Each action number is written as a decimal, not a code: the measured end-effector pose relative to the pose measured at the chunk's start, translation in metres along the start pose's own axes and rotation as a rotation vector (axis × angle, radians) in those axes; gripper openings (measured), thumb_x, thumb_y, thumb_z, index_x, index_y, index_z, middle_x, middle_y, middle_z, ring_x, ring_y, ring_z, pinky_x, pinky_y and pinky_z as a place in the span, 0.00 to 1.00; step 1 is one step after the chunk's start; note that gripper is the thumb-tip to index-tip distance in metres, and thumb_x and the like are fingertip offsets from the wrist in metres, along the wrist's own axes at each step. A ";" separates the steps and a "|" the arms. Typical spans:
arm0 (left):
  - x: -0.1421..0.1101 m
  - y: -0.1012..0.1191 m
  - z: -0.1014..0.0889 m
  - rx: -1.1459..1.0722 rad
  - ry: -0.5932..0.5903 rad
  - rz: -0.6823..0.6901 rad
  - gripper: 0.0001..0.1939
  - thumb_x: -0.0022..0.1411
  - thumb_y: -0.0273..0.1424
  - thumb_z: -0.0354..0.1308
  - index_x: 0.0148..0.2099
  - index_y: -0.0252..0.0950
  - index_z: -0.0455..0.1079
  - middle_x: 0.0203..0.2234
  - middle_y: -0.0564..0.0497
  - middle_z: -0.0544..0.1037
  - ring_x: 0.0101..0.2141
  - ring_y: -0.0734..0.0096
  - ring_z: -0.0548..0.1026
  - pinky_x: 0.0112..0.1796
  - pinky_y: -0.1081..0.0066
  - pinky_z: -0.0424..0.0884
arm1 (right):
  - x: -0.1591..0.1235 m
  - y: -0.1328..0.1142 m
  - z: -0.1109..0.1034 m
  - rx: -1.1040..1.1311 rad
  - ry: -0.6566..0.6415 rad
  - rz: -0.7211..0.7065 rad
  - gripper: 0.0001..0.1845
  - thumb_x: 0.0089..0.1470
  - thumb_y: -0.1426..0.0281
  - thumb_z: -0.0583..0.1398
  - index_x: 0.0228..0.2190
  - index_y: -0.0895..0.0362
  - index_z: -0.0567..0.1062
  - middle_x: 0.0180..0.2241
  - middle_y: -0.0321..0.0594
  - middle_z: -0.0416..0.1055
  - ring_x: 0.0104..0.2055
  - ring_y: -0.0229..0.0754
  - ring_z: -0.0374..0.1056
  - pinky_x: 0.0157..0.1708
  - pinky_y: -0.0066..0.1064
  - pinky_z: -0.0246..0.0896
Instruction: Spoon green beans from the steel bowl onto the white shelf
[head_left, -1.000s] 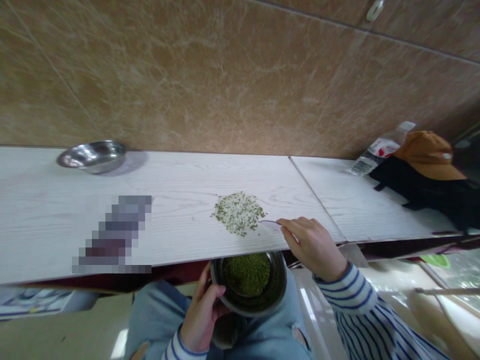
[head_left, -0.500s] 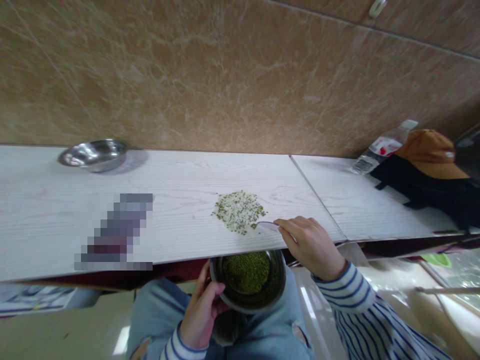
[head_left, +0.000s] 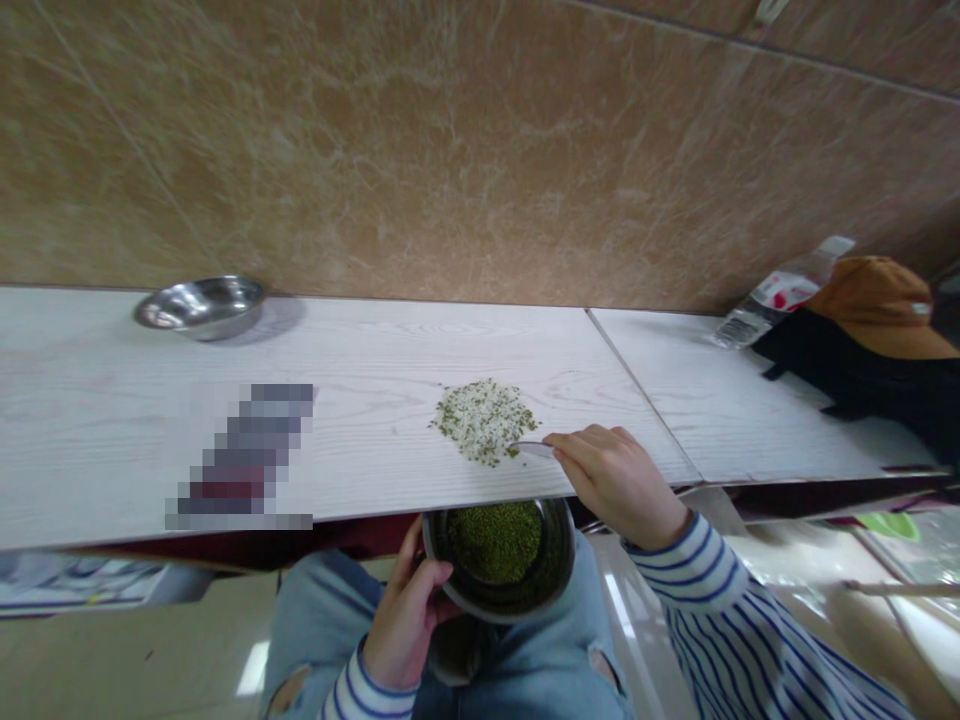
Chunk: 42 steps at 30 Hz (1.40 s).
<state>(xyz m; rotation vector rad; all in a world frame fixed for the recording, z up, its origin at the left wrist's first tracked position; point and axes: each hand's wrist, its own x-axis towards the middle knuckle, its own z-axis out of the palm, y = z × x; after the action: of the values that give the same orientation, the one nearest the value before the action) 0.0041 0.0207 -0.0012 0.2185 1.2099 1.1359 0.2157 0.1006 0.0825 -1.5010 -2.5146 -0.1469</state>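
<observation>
Mixed grains (head_left: 486, 420): lying loose in a thin, roughly round patch on the white table (head_left: 360, 360), mingling white bits with green ones and scattering a few strays around the edge. Pinching a thin, pale utensil (head_left: 534, 448) in the fingers of the right hand (head_left: 622, 482), reaching its tip to the near right edge of the patch. Gripping the steel bowl (head_left: 556, 570) by its left side with the left hand (head_left: 409, 615), holding green beans (head_left: 499, 542) below the table edge. Showing red and white on the label of the clear bottle (head_left: 780, 295) beside the orange cap (head_left: 885, 300), bearing nothing large enough to read.
</observation>
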 end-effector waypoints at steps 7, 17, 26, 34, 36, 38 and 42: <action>0.003 0.000 -0.002 0.002 0.003 -0.012 0.35 0.42 0.25 0.56 0.55 0.45 0.59 0.38 0.53 0.73 0.30 0.73 0.70 0.26 0.73 0.67 | 0.000 0.000 -0.001 0.012 -0.010 -0.024 0.14 0.57 0.70 0.49 0.42 0.53 0.70 0.33 0.38 0.74 0.37 0.38 0.65 0.35 0.30 0.50; 0.003 0.001 -0.003 -0.019 0.001 -0.026 0.35 0.43 0.24 0.55 0.56 0.46 0.58 0.36 0.53 0.73 0.29 0.73 0.68 0.27 0.73 0.68 | 0.004 -0.003 0.000 0.036 -0.023 -0.030 0.14 0.58 0.70 0.49 0.41 0.53 0.70 0.33 0.37 0.73 0.37 0.38 0.65 0.35 0.31 0.50; 0.003 0.001 -0.004 -0.004 -0.011 -0.019 0.36 0.44 0.24 0.55 0.57 0.44 0.56 0.39 0.51 0.71 0.30 0.72 0.68 0.25 0.72 0.67 | 0.003 -0.002 -0.001 0.044 -0.011 -0.052 0.14 0.58 0.70 0.49 0.41 0.53 0.71 0.34 0.38 0.74 0.38 0.38 0.65 0.35 0.31 0.51; 0.005 -0.001 -0.007 -0.006 -0.013 -0.018 0.37 0.43 0.24 0.56 0.57 0.45 0.56 0.39 0.51 0.72 0.32 0.70 0.69 0.26 0.71 0.68 | 0.002 -0.003 -0.003 0.079 -0.024 -0.054 0.13 0.58 0.70 0.49 0.41 0.53 0.71 0.34 0.38 0.74 0.38 0.39 0.65 0.35 0.32 0.51; 0.006 -0.001 -0.008 -0.004 -0.013 -0.015 0.37 0.42 0.24 0.56 0.57 0.45 0.56 0.36 0.52 0.72 0.31 0.70 0.69 0.26 0.71 0.68 | 0.001 -0.003 -0.003 0.081 -0.023 -0.049 0.13 0.58 0.69 0.49 0.41 0.53 0.71 0.34 0.38 0.74 0.38 0.39 0.65 0.35 0.32 0.51; 0.006 -0.001 -0.007 -0.006 -0.011 -0.011 0.37 0.42 0.24 0.56 0.57 0.45 0.56 0.35 0.52 0.71 0.31 0.71 0.69 0.26 0.71 0.69 | 0.001 -0.002 -0.004 0.090 -0.020 -0.059 0.13 0.58 0.69 0.49 0.41 0.53 0.71 0.35 0.38 0.74 0.38 0.39 0.65 0.35 0.32 0.50; 0.005 -0.001 -0.006 -0.021 -0.002 -0.010 0.36 0.42 0.24 0.56 0.56 0.44 0.57 0.37 0.51 0.72 0.30 0.72 0.69 0.27 0.70 0.70 | 0.002 -0.002 -0.004 0.107 -0.030 -0.098 0.13 0.58 0.70 0.49 0.41 0.52 0.71 0.35 0.38 0.73 0.38 0.39 0.65 0.36 0.32 0.50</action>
<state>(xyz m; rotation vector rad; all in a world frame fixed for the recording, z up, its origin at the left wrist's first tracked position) -0.0006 0.0218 -0.0068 0.1982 1.1955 1.1390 0.2137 0.1002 0.0868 -1.3504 -2.5763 -0.0040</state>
